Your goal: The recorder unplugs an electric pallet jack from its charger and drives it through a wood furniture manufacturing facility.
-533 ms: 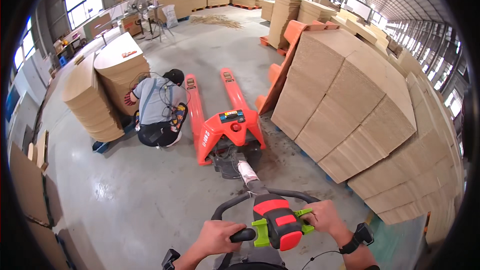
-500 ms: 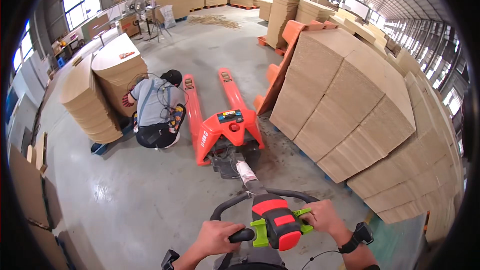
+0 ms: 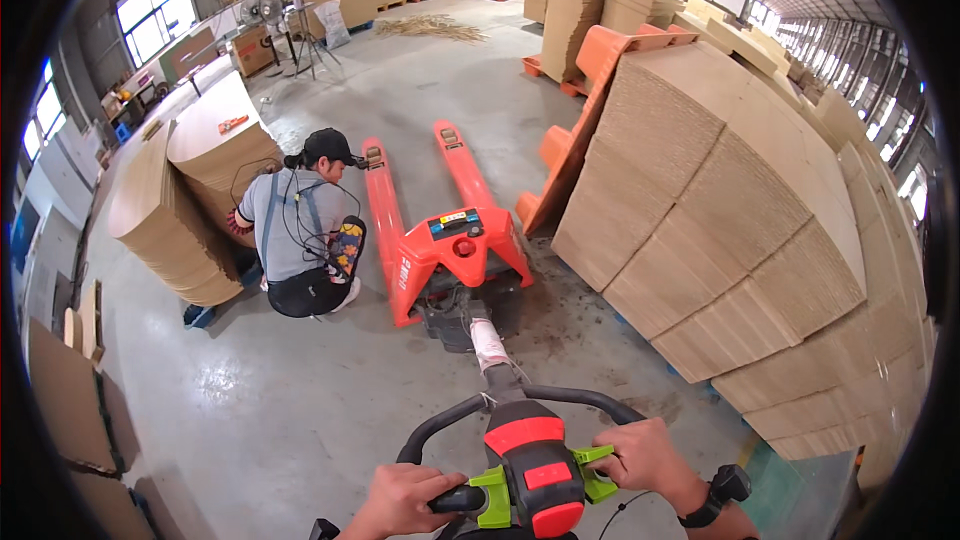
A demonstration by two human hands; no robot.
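A red electric pallet jack [image 3: 462, 245] stands before me, its two forks pointing away. Its black and red control handle [image 3: 527, 435] reaches back to me. My left hand [image 3: 408, 500] is closed round the handle's left black grip, beside a green lever [image 3: 493, 497]. On the right side my right hand [image 3: 650, 458] is closed on the handle, its thumb by the other green lever [image 3: 597, 472]. Dark straps with small black devices are on my wrists.
A person [image 3: 310, 220] in a cap squats left of the forks, beside stacked brown boards [image 3: 165, 225] on a blue pallet [image 3: 200, 317]. Large board stacks [image 3: 720, 220] rise close on the right, an orange pallet [image 3: 575, 140] tilted against them. A fan [image 3: 268, 10] stands far left.
The squatting person has raised and turned their head toward the forks. In the picture, the handle and my hands have shifted slightly left and down. Both hands keep their hold.
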